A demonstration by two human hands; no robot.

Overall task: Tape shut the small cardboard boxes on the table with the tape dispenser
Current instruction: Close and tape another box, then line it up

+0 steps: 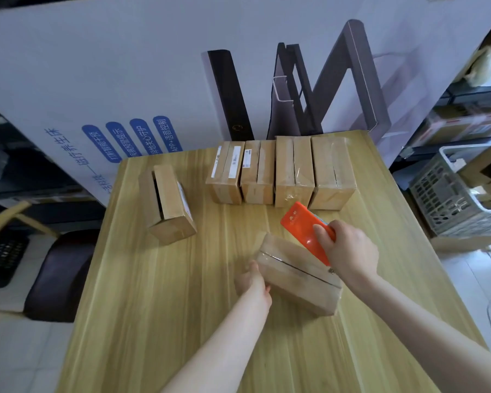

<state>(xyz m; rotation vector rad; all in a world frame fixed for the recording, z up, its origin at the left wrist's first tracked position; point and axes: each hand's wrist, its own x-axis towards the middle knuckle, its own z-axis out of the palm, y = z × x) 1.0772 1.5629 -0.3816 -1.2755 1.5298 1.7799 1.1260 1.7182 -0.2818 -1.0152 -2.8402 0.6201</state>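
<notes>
A small cardboard box (292, 275) lies tilted in the middle of the wooden table (159, 307), with clear tape over its top seam. My left hand (251, 279) holds the box's left end, fingers curled round it. My right hand (347, 252) grips the orange tape dispenser (302, 226), whose lower end rests on the box's right end. One box (167, 202) with a gaping top flap stands apart at the left. A row of several boxes (281, 173) lines the table's far edge.
A large white printed carton (125, 80) stands upright behind the table. A grey plastic crate (454, 199) and shelves are at the right. A dark chair (60, 276) is at the left. Bare tabletop lies in front of me.
</notes>
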